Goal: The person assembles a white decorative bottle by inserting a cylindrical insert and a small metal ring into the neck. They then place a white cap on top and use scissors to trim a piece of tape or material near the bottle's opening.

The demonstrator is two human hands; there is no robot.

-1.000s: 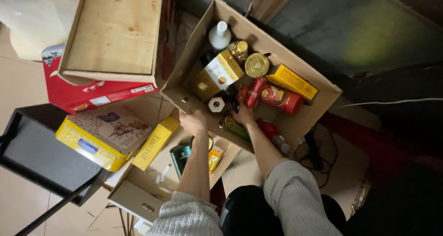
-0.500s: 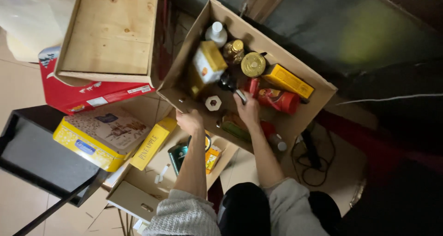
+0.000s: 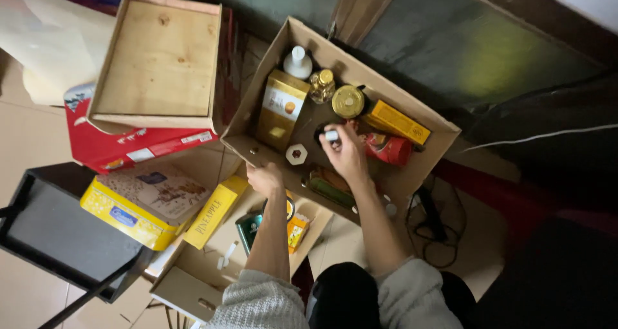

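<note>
An open cardboard box (image 3: 425,165) lies on the floor, packed with groceries. My left hand (image 3: 265,178) grips the box's near rim. My right hand (image 3: 344,152) is inside the box, fingers closed on a small dark bottle with a white cap (image 3: 330,136). Around it lie a tall yellow carton (image 3: 280,107), a white-capped bottle (image 3: 298,63), a small jar of golden liquid (image 3: 320,85), a gold-lidded jar (image 3: 348,101), a flat yellow box (image 3: 396,122), a red packet (image 3: 388,149) and a white hexagonal lid (image 3: 296,154).
A wooden tray (image 3: 158,62) rests on a red box (image 3: 125,145) at left. Below are a yellow biscuit tin (image 3: 138,203), a narrow yellow carton (image 3: 214,211), a lower cardboard box (image 3: 193,284) with small tins, a black stand (image 3: 58,239) and a black cable (image 3: 438,223).
My right hand has moved deeper into the box and closed on the small dark bottle. The tall yellow carton now lies further left. My left hand stays on the rim.
</note>
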